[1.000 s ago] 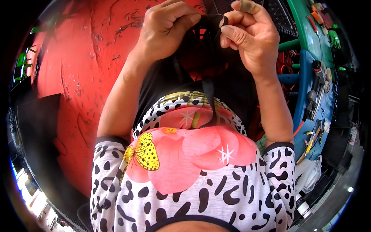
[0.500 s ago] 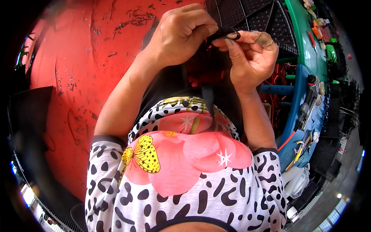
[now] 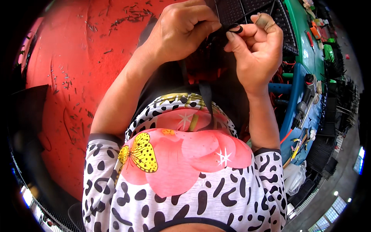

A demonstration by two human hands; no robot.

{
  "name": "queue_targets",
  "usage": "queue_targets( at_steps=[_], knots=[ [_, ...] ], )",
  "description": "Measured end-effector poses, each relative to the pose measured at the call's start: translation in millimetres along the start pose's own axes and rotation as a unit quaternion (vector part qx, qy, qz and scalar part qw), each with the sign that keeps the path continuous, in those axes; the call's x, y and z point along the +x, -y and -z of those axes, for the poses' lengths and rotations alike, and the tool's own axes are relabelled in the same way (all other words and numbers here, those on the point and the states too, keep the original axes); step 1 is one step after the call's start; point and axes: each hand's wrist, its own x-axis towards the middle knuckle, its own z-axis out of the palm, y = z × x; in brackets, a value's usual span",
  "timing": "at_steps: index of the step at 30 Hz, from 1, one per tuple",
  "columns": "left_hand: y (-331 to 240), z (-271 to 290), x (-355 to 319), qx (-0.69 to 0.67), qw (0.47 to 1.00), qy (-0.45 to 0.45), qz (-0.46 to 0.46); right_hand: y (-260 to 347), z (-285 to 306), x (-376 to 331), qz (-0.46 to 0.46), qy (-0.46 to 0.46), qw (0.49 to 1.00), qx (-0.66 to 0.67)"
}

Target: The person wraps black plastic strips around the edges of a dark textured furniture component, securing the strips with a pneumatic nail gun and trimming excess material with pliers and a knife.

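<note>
Red floor littered with dark scraps lies behind both hands: left hand [image 3: 181, 29] and right hand [image 3: 257, 48] pinch a black strap [image 3: 234, 29] between closed fingers.

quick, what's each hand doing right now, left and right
Left hand: closed, pinching the black strap at its upper end.
Right hand: fingers curled, thumb and forefinger pinching a small black loop at the strap's end.
</note>
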Motion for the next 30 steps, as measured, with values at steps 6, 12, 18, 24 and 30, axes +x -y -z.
queue_targets(
  at_steps=[6, 12, 18, 24, 30],
  knots=[
    [-1, 0, 1, 0.006, 1.0, 0.001, 0.012, 2, -1, 0, -0.031, -0.028, 0.998, 0.054],
    [1, -2, 2, 0.011, 1.0, -0.001, -0.015, -4, 0, -1, -0.031, -0.038, 0.987, 0.15],
    [-1, -2, 1, -0.001, 1.0, -0.004, 0.006, -8, -8, -7, 0.002, -0.067, 0.99, 0.127],
    [0, -2, 1, -0.007, 1.0, -0.005, 0.001, -20, -12, -14, 0.08, -0.077, 0.992, 0.054],
    [1, -1, 0, 0.006, 1.0, -0.001, 0.005, -21, 0, -10, 0.079, -0.009, 0.996, 0.031]
  ],
)
